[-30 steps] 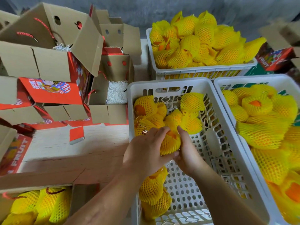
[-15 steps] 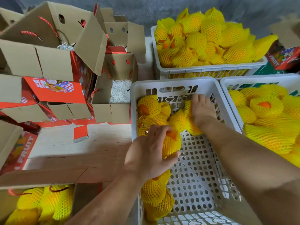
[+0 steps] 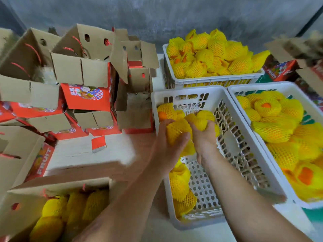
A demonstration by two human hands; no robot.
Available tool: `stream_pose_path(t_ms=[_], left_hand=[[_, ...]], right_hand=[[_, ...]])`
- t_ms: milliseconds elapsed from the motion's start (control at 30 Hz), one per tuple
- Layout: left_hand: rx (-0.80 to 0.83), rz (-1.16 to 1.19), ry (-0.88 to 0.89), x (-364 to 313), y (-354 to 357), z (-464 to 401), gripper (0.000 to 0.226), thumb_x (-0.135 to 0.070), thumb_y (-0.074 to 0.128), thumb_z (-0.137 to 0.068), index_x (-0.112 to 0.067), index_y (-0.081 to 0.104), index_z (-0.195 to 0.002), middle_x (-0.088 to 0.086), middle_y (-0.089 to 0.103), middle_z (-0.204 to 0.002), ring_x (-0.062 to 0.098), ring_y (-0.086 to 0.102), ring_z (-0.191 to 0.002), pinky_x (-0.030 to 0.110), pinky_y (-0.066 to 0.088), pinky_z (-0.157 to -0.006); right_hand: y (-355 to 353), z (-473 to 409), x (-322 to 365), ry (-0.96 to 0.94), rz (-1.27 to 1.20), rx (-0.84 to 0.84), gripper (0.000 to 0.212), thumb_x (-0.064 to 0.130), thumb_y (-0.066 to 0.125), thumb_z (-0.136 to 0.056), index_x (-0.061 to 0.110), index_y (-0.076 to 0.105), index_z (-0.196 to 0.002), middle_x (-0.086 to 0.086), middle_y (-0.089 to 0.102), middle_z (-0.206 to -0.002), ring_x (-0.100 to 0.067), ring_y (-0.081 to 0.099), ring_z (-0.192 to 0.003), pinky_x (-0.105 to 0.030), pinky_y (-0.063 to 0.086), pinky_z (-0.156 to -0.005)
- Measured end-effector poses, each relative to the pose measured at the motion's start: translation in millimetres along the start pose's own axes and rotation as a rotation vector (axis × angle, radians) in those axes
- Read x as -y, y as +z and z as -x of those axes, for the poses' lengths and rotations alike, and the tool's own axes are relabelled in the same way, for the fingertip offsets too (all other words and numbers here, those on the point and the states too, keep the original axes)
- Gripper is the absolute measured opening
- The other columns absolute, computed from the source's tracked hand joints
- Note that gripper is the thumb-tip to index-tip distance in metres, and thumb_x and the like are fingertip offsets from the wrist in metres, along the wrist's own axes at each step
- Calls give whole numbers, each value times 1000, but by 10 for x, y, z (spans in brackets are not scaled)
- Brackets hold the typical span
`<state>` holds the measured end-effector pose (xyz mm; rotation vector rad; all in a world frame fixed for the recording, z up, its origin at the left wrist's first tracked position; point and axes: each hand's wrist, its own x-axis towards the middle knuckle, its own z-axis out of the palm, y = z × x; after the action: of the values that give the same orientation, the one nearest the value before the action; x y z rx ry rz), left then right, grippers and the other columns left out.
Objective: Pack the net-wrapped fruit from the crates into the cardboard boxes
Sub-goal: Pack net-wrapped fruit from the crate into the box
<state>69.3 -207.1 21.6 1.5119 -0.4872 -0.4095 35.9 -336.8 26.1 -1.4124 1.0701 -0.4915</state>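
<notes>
Both hands are seen over the near-empty middle crate [image 3: 241,154] at the centre of the view, each grasping a net-wrapped fruit. A yellow foam-netted fruit [image 3: 176,130] is gripped by the left hand [image 3: 167,147], its thumb curled across the front, while a second fruit [image 3: 201,119] is held from beneath by the right hand [image 3: 203,137], fingers curled up around it. The two are held just beside each other, apparently so that both can be carried in one trip. A few more wrapped fruit are left in this crate, at its far left corner and along its near left wall. A fuller crate [image 3: 272,182] is set at three o'clock, touching the middle one, and a heaped crate [image 3: 216,80] lies at twelve o'clock. An open cardboard box [image 3: 57,186], already holding several netted fruit, is placed at seven o'clock, near the left arm, which is judged to be the likely destination. Empty red-and-brown boxes [image 3: 83,75] with flaps raised are stacked at ten o'clock, presumably kept ready for filling. Much of the scene is blurred.
</notes>
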Motion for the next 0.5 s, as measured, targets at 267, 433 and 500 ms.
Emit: stream_pose_path(t_ms=[267, 433, 500], left_hand=[[-126, 528, -366, -171, -1576, 1013, 65, -69, 77, -77, -30, 67, -128, 7, 71, -128, 28, 68, -118, 51, 53, -99], [-122, 658, -528, -186, -2773, 1473, 61, -57, 73, -88, -28, 61, -141, 7, 68, -136, 26, 65, -125, 48, 55, -99], [-125, 637, -562, -152, -3132, 1563, 52, -53, 70, -92, -30, 63, -137, 6, 70, -132, 26, 69, -120, 47, 58, -93]], right_hand=[[1099, 1811, -126, -67, -236, 111, 36, 25, 84, -83, 21, 63, -112, 3, 75, -87, -15, 73, -80, -32, 60, -66], [1898, 2642, -403, -44, -131, 256, 46, 52, 82, -76, 31, 62, -111, 1, 75, -94, -18, 73, -90, -39, 60, -81], [2134, 2828, -510, 18, -143, 316, 46, 56, 77, -75, 35, 62, -113, 4, 75, -97, -15, 73, -92, -37, 62, -79]])
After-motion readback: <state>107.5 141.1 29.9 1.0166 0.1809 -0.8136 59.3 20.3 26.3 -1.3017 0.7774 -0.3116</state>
